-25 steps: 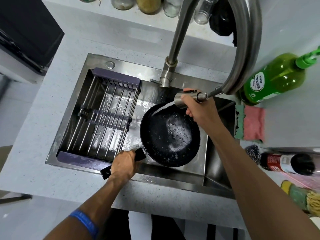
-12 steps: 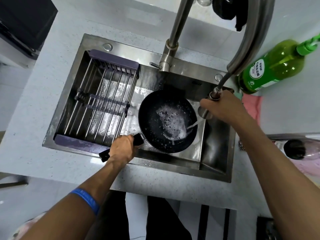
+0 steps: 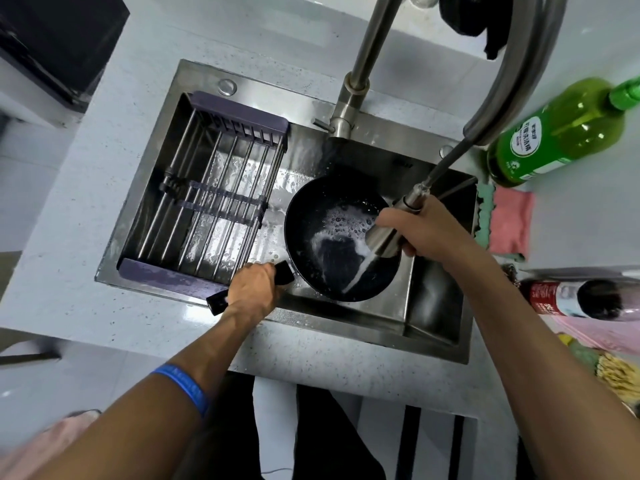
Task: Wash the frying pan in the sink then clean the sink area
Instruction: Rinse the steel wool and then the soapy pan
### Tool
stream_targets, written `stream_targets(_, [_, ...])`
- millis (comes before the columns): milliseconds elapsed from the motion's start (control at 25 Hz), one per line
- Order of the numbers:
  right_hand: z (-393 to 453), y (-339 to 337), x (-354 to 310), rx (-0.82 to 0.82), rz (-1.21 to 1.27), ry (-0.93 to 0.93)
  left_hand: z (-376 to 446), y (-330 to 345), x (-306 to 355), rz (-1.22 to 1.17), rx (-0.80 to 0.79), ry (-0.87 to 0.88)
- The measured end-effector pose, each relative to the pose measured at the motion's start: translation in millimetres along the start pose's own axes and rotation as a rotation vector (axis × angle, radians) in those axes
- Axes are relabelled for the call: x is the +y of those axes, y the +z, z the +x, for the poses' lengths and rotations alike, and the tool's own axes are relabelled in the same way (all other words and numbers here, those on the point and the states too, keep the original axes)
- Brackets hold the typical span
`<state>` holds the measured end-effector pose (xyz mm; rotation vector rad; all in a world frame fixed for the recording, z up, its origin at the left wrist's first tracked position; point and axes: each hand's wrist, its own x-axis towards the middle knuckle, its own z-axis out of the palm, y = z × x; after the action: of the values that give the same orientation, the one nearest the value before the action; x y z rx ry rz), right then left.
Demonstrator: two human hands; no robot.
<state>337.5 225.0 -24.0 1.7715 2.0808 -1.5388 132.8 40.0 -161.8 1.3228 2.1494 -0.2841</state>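
Observation:
A black frying pan (image 3: 311, 216) lies in the steel sink (image 3: 436, 334), with foam and bubbles across its inside. My left hand (image 3: 251, 291) grips the pan's black handle at the sink's front edge. My right hand (image 3: 424, 226) holds the pull-out spray head (image 3: 384, 237) of the tap over the pan's right rim. A jet of water runs from the spray head down into the pan's lower part.
A purple-ended wire drying rack (image 3: 207, 206) fills the sink's left half. The tall tap (image 3: 356, 81) rises behind the pan. A green detergent bottle (image 3: 557, 133), a pink cloth (image 3: 509, 223) and a red-labelled bottle (image 3: 571, 299) lie on the counter at right.
My right hand has carried the spray head from the pan's far rim round its right side and down over the right rim. The jet now strikes the pan's lower part. The left hand keeps its grip.

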Motion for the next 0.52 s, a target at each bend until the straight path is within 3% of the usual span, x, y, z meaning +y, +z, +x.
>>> stream_targets(520, [2, 38, -27, 0.008, 0.082, -0.09, 2, 1, 0, -0.005, 0.0, -0.007])
